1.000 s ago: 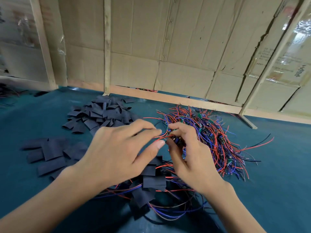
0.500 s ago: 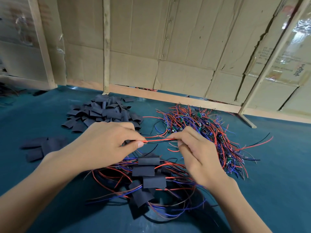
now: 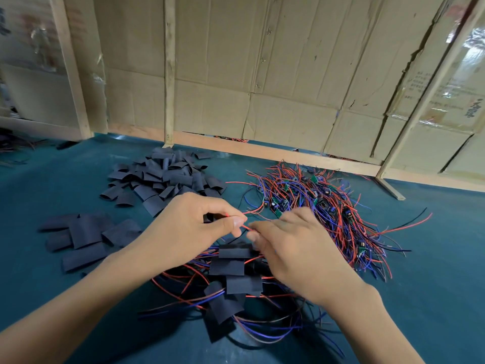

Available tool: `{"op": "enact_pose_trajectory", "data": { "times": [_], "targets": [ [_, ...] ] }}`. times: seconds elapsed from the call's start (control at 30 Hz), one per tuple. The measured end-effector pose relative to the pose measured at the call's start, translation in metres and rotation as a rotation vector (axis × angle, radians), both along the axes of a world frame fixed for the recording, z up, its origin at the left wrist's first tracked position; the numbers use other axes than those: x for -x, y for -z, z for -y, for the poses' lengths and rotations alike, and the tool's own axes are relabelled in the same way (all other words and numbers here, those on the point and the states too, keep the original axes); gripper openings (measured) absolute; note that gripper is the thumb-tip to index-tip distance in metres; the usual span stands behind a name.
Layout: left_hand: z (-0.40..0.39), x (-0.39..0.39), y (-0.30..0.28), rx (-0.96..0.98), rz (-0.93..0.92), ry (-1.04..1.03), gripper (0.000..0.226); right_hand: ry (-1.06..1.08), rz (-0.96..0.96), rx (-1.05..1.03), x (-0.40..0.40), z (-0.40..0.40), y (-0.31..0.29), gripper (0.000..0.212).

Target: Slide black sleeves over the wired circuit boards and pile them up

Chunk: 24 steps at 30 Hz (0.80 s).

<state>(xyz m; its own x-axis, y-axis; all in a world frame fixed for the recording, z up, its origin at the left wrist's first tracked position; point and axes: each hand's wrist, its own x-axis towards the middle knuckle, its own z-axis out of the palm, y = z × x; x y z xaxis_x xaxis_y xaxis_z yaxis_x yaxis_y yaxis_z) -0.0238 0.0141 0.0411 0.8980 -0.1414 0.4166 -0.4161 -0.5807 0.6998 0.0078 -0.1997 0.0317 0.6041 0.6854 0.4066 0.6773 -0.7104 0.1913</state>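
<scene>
1. Half a second back your hands held a red wire stretched level between them, well apart. Now your right hand (image 3: pixel 296 248) has closed in until its fingertips nearly meet the left thumb; only a short bit of the thin red wire (image 3: pixel 245 227) shows in the gap.
2. My reading: the wire lead is being fed into a sleeve, so this unit is mid-sleeving, not yet ready for the pile.
3. Your left hand (image 3: pixel 189 232) is curled tight, thumb pressed to forefinger on the wire. A dark patch shows inside the curl, likely a black sleeve; too hidden to be sure.
4. Your right hand is blurred with motion. Fingers look bent toward the wire end, but whether they pinch it I cannot tell.
5. Finished black-sleeved boards with red and blue leads (image 3: pixel 233 269) lie piled on the near teal worktop (image 3: pixel 433 298), just under your hands.
6. The tangled heap of bare green circuit boards on red, blue and black wires (image 3: pixel 322 203) sits far right and is still large.
7. The heap of empty flat black sleeves (image 3: pixel 168 177) lies far left; a few looser ones (image 3: pixel 84 237) sit near left.
</scene>
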Motion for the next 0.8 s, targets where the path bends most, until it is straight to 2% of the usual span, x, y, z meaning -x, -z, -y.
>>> {"op": "enact_pose_trajectory", "data": {
  "times": [0.1, 0.2, 0.27, 0.33, 0.43, 0.5, 0.57, 0.67, 0.8],
  "targets": [
    [-0.001, 0.0, -0.002, 0.037, -0.02, 0.016, 0.013, -0.058, -0.202, -0.089, -0.002, 0.003, 0.001, 0.039],
    [-0.002, 0.0, -0.002, 0.063, -0.003, 0.029, 0.014, -0.127, -0.144, -0.255, -0.003, 0.008, 0.0, 0.032],
    [-0.001, 0.001, -0.001, 0.061, -0.024, 0.052, 0.016, -0.181, -0.197, -0.421, -0.006, 0.009, -0.001, 0.028],
    [0.002, 0.002, 0.001, 0.014, -0.049, 0.082, 0.022, -0.211, -0.313, -0.528, -0.008, 0.01, -0.001, 0.024],
    [0.008, 0.004, 0.003, -0.009, -0.051, 0.142, 0.026, -0.173, -0.577, -0.631, -0.01, 0.011, 0.0, 0.033],
    [0.01, 0.005, 0.005, -0.045, -0.024, 0.157, 0.029, -0.182, -0.712, -0.728, -0.011, 0.012, 0.001, 0.024],
    [0.009, 0.005, 0.005, -0.062, -0.01, 0.134, 0.041, -0.194, -0.715, -0.833, -0.012, 0.014, -0.002, 0.015],
    [0.004, 0.006, 0.006, -0.122, 0.012, 0.161, 0.071, -0.192, -0.66, -0.951, -0.012, 0.014, -0.005, 0.02],
    [0.0, 0.006, 0.011, -0.148, -0.012, 0.231, 0.075, -0.191, -0.611, -1.028, -0.007, 0.011, -0.004, 0.022]
  ]
}}
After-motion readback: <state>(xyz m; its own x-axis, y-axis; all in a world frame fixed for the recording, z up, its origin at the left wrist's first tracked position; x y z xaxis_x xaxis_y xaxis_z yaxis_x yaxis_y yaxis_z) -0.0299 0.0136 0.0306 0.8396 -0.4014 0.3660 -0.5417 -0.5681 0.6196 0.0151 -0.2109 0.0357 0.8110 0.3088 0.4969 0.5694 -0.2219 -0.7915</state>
